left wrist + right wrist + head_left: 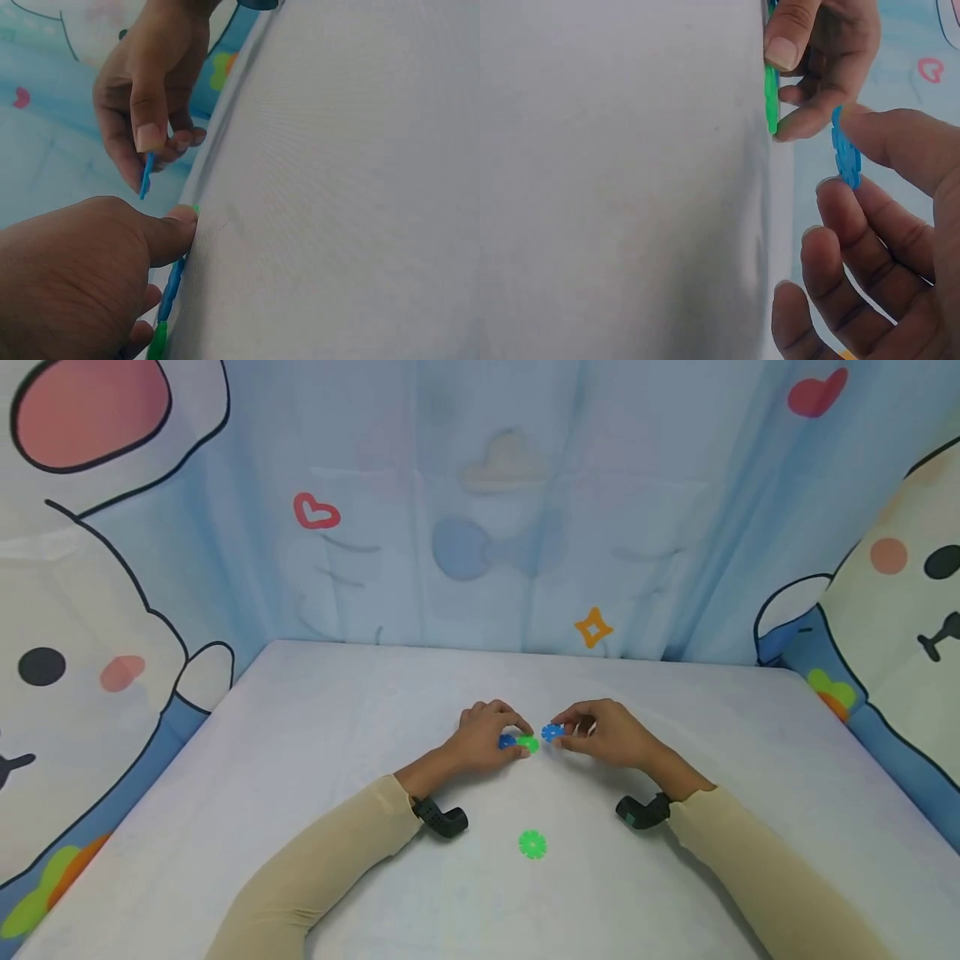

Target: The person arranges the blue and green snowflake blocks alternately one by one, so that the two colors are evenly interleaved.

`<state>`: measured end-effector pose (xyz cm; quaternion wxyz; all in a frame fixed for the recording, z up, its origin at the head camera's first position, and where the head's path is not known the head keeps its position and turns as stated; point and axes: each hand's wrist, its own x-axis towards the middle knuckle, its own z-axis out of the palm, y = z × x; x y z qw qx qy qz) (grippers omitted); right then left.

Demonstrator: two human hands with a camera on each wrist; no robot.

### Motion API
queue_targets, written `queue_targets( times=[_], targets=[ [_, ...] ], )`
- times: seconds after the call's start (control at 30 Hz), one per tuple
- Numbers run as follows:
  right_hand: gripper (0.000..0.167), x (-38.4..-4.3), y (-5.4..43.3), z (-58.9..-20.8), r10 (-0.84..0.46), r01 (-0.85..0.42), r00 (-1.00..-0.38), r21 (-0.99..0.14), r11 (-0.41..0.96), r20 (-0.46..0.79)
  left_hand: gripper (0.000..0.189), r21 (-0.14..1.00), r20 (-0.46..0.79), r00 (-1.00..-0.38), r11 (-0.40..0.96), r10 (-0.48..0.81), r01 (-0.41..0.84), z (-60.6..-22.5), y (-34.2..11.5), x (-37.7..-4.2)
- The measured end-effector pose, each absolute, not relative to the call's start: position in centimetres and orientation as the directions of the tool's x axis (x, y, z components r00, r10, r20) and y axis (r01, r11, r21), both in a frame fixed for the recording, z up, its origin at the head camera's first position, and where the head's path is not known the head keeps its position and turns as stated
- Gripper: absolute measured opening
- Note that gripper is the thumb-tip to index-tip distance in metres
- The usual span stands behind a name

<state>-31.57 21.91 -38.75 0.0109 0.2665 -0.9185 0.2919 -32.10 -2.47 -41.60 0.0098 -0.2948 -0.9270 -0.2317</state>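
Observation:
My left hand (pixel 483 737) pinches a joined row of notched plastic snowflake discs between thumb and fingers. A green disc (pixel 530 744) forms its right end, with a blue disc (pixel 507 741) beside it. The left wrist view shows another green disc (pixel 157 342) beyond the blue one, partly hidden by the hand. Facing it, my right hand (pixel 611 732) pinches a separate blue snowflake disc (pixel 552 732) by its edges. That disc is tilted up on edge in the right wrist view, a small gap away from the row's green end (pixel 772 101).
A loose green snowflake disc (pixel 532 844) lies flat on the white-covered table (pixel 375 710), nearer the front, between the forearms. Dark wrist devices sit on the left wrist (pixel 441 818) and the right wrist (pixel 643 812). A light blue cartoon curtain (pixel 480 602) hangs behind the table.

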Motion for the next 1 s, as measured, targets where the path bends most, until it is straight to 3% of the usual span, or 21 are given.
queue_targets(
  times=[1.0],
  targets=[
    [0.030,-31.9,21.7,-40.7,-0.470,-0.468,-0.871,-0.537,0.702,0.144,0.031,0.432,0.158,-0.822,0.710,0.548,0.556,-41.4,-2.6,-31.9]
  ],
)
